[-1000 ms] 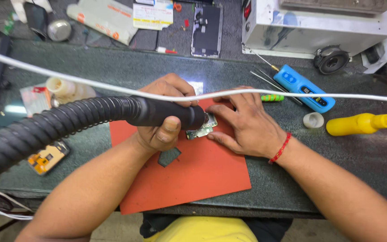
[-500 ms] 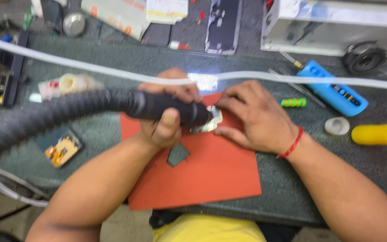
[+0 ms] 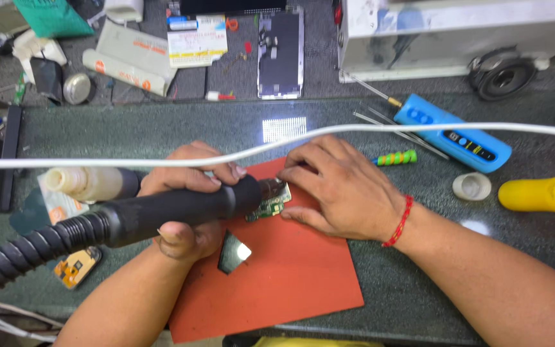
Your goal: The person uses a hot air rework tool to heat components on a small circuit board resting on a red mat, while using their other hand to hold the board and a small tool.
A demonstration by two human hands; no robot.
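Observation:
My left hand [image 3: 191, 199] grips a black hot-air wand [image 3: 181, 209] with a ribbed black hose [image 3: 20, 254] running off to the lower left. Its metal nozzle points at a small green circuit board [image 3: 266, 208] lying on an orange-red mat [image 3: 284, 270]. My right hand [image 3: 338, 189], with a red thread at the wrist, rests flat on the mat, and its fingers touch and steady the board. A small dark metal piece [image 3: 232, 252] lies on the mat just below the wand.
A white cable [image 3: 419, 128] crosses the whole view above my hands. To the right lie a blue tool [image 3: 451, 135], a green-striped screwdriver [image 3: 393, 158], a white tape roll [image 3: 471, 186] and a yellow handle [image 3: 544, 194]. A phone [image 3: 281, 54] and papers lie at the back.
The camera has shifted, so the scene sits differently in view. Both hands stay where they were on the wand and the board.

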